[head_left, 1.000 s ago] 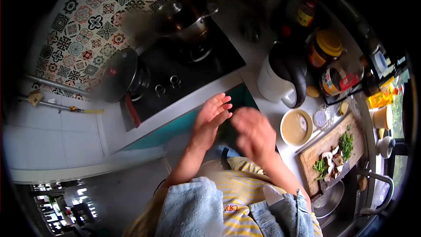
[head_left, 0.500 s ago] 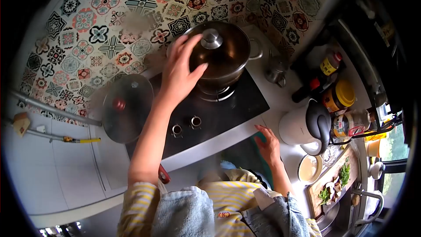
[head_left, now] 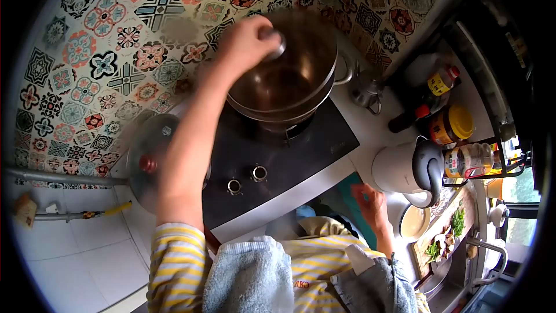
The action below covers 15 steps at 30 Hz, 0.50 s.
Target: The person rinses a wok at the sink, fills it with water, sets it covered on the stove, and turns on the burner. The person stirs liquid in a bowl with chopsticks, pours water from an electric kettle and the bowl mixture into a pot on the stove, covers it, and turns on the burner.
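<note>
A kitchen, with a pot (head_left: pixel 298 110) on a black hob (head_left: pixel 295 165), kettle (head_left: pixel 395 168), cutting board (head_left: pixel 470 211) and tap (head_left: pixel 490 244)

Shiny metal and smooth, glossy panels beside rough, matt cloth.
On the cooktop (head_left: pixel 313 153), itself smooth, dark and glossy, the pot (head_left: pixel 346 69) is bright metal; its pot lid (head_left: pixel 289 84) looks glassy and reflective, with a polished metal knob (head_left: pixel 281 46). Behind the cooktop, the wall tiles (head_left: pixel 150 55) have a smooth printed face. Right of it, the kettle (head_left: pixel 392 168) has a smooth plastic-looking body, and beyond that lie a matt wooden chopping board (head_left: pixel 421 258) and a shiny metal tap (head_left: pixel 499 249). In front of it hangs rough, napped towelling cloth (head_left: pixel 249 278).
</note>
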Tool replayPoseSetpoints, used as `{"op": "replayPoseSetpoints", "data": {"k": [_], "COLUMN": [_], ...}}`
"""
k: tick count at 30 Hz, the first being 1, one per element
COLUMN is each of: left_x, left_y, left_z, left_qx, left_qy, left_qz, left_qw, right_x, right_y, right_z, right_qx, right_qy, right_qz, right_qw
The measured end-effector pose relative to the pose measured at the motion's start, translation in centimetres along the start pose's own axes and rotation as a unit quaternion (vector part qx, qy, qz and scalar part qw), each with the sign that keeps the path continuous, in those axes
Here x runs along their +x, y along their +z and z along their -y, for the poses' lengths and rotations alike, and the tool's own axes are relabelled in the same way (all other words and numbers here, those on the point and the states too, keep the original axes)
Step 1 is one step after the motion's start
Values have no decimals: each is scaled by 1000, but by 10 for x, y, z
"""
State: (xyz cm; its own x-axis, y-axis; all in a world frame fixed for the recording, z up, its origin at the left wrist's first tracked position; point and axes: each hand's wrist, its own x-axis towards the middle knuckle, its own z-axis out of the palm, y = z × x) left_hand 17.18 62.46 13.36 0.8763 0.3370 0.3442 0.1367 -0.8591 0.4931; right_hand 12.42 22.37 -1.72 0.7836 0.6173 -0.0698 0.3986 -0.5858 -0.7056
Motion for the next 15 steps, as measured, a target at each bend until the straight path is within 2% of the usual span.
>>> {"op": "replayPoseSetpoints", "data": {"k": [1, 2, 3, 4, 5, 6, 7, 8, 9, 10, 11, 13, 15], "left_x": [-4, -9, -16, -28, -43, -64, -87, -107, -172, -206, -248, -325, -394], "left_y": [-19, -47, -79, -107, -132, -158, -186, -195, -252, -259, -259, -257, -242], "left_z": [-2, -12, -32, 3, -1, 26, 24, -5, 64, 64, 63, 34, 24], "left_qx": [-88, -185, -135, -250, -256, -478, -472, -502, -572, -460, -304, -395, -379], "left_qy": [4, -50, -148, -74, -82, -36, -72, -149, -86, -81, -125, -123, -130], "left_qz": [-58, -61, -126, -147, -197, -225, -313, -473, -372, -436, -453, -390, -375], "left_qw": [994, 980, 972, 954, 943, 848, 821, 709, 726, 769, 828, 823, 836], "right_x": [5, 12, 20, 31, 43, 53, 63, 73, 82, 89, 94, 107, 125], "right_y": [-1, -3, -3, -4, -5, -4, 0, 6, 10, 9, 15, 18, 20], "right_z": [-1, -2, -1, 0, -1, -5, -9, -12, -14, -8, -10, -2, 2], "right_qx": [10, 22, 83, 143, 201, 235, 299, 359, 416, 432, 455, 478, 503], "right_qy": [13, 25, 26, 25, 23, 31, 35, 39, 44, 68, 67, 112, 132], "right_qz": [2, 4, -6, -17, -26, -5, 6, 18, 32, 57, 63, 50, 16], "right_qw": [1000, 999, 996, 989, 979, 971, 954, 932, 908, 898, 886, 870, 854]}}
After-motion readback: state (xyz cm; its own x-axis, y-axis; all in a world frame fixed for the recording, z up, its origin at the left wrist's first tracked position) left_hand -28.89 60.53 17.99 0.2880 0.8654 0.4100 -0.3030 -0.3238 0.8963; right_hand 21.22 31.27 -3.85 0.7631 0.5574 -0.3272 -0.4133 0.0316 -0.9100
